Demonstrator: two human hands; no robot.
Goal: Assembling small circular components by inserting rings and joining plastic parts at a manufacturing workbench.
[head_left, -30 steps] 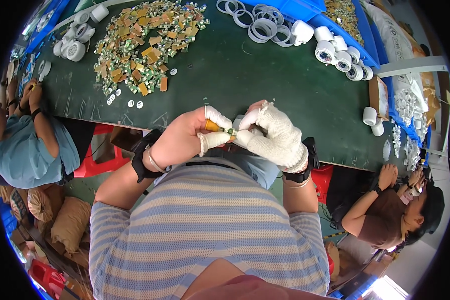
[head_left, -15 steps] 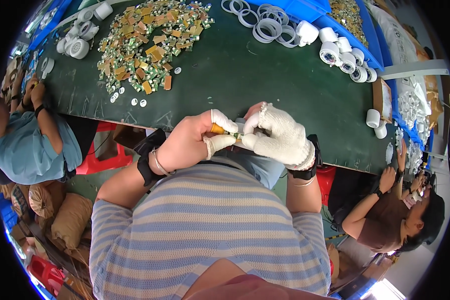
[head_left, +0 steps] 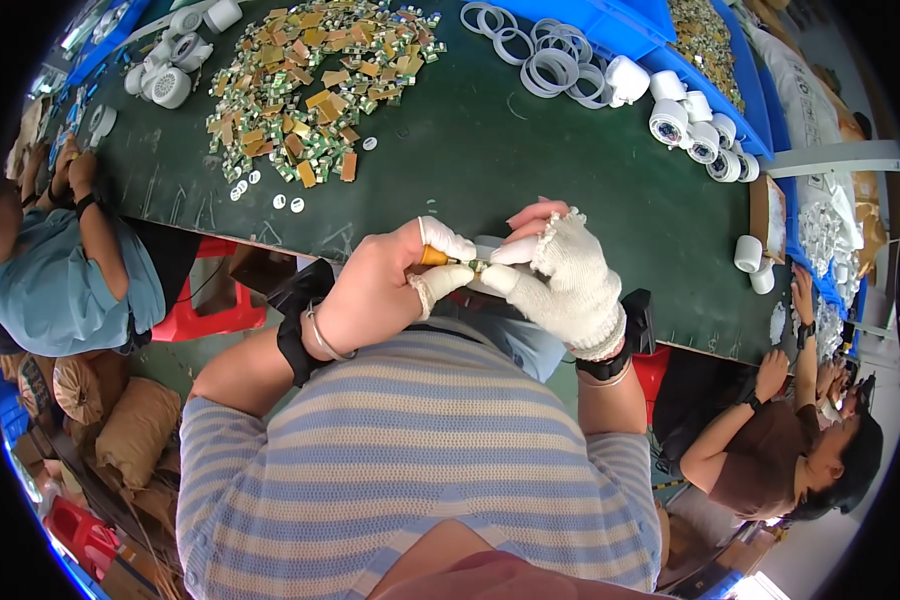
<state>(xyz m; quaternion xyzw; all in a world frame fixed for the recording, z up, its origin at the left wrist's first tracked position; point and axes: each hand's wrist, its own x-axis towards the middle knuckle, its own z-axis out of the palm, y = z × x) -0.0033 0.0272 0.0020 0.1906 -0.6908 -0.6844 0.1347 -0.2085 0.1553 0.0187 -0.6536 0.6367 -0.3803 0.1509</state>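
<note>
In front of my body at the table's near edge, both hands meet at a small green circuit board point(head_left: 477, 266). My left hand point(head_left: 378, 272), with white covers on thumb and forefinger, is closed in a pinch at the board's left end. An orange piece point(head_left: 433, 256) shows between those fingers; I cannot tell what it is. My right hand point(head_left: 568, 280), in a white knit glove, pinches the board's right end with covered thumb and forefinger, its other fingers stretched away. Behind the fingertips shows part of a pale rounded thing point(head_left: 488, 242), mostly hidden.
On the dark green table point(head_left: 420, 170) lies a heap of small circuit boards point(head_left: 320, 90). White rings point(head_left: 550, 70), white camera-like housings point(head_left: 670, 122) and blue bins point(head_left: 610, 25) stand at the far right. Co-workers sit at left point(head_left: 70, 270) and right point(head_left: 770, 450).
The right hand's outer fingers have lifted and straightened away from the palm. Both hands still pinch the board. The whole view has shifted slightly.
</note>
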